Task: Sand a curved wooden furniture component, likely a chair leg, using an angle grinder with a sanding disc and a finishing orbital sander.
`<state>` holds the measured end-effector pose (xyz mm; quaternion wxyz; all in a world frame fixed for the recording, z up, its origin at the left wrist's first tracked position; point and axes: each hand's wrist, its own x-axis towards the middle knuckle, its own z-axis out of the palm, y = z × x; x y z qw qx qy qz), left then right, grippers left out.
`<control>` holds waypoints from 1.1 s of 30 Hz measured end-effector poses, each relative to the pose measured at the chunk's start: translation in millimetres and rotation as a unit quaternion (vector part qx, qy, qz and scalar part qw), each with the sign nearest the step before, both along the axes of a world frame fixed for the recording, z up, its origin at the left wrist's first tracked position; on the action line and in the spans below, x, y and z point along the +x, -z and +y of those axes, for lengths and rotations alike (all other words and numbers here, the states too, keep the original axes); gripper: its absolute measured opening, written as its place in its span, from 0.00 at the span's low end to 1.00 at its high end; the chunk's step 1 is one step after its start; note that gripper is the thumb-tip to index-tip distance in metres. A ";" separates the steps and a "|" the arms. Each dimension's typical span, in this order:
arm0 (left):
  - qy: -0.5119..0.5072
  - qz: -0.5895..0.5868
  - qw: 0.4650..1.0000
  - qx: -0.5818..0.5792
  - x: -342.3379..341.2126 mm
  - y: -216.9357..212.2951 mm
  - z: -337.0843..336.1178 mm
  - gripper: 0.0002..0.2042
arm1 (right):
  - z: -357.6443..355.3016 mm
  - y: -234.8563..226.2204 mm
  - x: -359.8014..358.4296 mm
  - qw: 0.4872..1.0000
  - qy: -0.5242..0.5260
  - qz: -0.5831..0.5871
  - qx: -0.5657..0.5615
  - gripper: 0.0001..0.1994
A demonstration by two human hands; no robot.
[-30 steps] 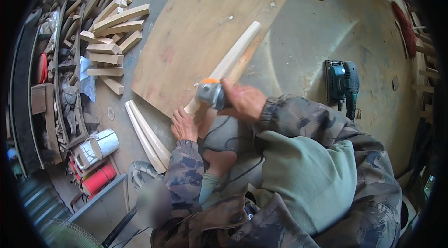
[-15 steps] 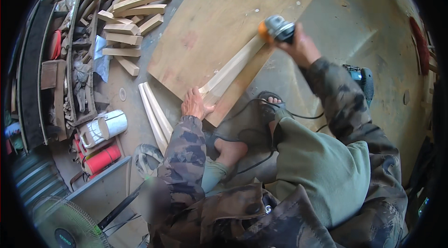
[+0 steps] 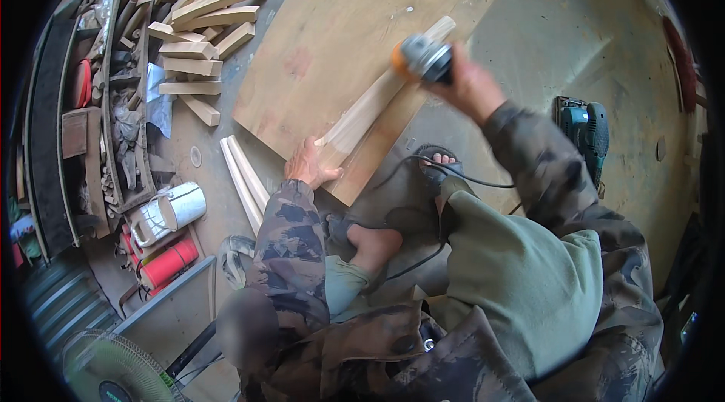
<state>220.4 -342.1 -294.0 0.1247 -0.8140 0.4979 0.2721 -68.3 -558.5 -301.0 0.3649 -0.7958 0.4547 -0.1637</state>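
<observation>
A long pale wooden leg (image 3: pixel 359 116) lies slantwise along the right edge of a plywood board (image 3: pixel 302 39). My left hand (image 3: pixel 305 165) is closed around the leg's near end, pressing it to the board. In my right hand (image 3: pixel 476 86) is an angle grinder (image 3: pixel 427 59) with a silver head and an orange rim. It sits over the upper part of the leg, whose far tip shows beyond it. Motion blurs the grinder and hand slightly, and the contact between disc and wood is hidden.
Cut wooden pieces (image 3: pixel 192 67) are heaped at the upper left, beside a cluttered rack (image 3: pixel 113 100). Two shaped legs (image 3: pixel 245 179) lie left of the board. A teal power tool (image 3: pixel 593 137) rests on the right floor. A black cord (image 3: pixel 483 183) crosses by my feet; a fan (image 3: pixel 117 368) stands lower left.
My right hand has drawn the grinder down and left along the leg, uncovering its far tip. My left hand still grips the near end. The view has shifted slightly.
</observation>
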 end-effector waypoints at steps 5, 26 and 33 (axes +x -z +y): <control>0.003 0.003 1.000 0.014 -0.3 1.1 -3.9 0.43 | -75.6 1.4 -35.6 0.992 0.112 0.036 -0.042 0.37; 0.000 0.116 0.992 0.040 31.2 19.0 -7.8 0.47 | -63.8 4.9 -31.9 0.988 0.147 0.006 -0.044 0.33; 0.005 0.144 0.989 0.029 38.6 22.3 -4.3 0.46 | 52.7 -2.0 37.0 0.995 -0.077 -0.035 0.050 0.31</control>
